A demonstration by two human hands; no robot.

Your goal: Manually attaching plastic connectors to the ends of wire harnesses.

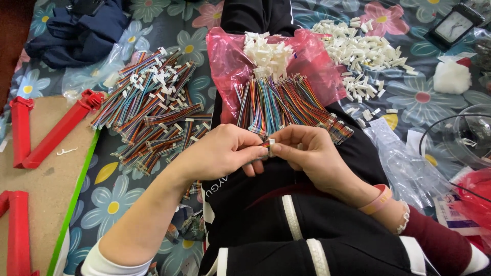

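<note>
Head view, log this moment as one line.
left hand: pinching multicoloured wire bundle end | right hand: holding small white plastic connector against it | pink plastic bag: on lap, holding wires

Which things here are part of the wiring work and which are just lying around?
In use: left hand, right hand, white connector, wire bundle, loose connectors, finished wires.
Lying about: clock, navy cloth, red bars.

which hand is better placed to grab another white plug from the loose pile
Right hand, probably: the loose white plugs lie on its side, and it pinches only a small plug, while the left hand grips the wires.
</note>
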